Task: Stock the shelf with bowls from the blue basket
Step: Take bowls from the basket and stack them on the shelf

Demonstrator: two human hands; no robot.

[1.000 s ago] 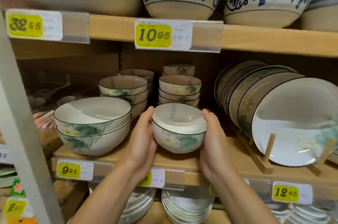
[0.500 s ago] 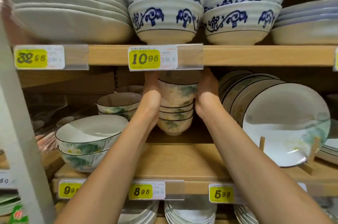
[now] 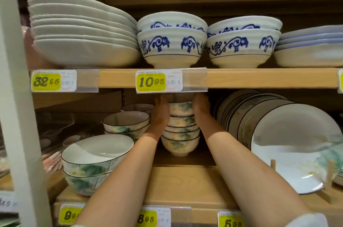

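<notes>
Bowl (image 3: 181,109) moved onto four-bowl stack (image 3: 181,136), between left hand (image 3: 161,113), right hand (image 3: 200,108).

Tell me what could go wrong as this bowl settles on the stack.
Headroom: the bowl sits just under the upper shelf, with the fingers hidden behind its edge; rim or knuckles may knock it.
Tipping: the stack is tall and narrow, and the left hand and right hand flank the bowl; an uneven release might topple it.
Crowding: the plates stand close beside the right forearm; a bump could shift them.
</notes>
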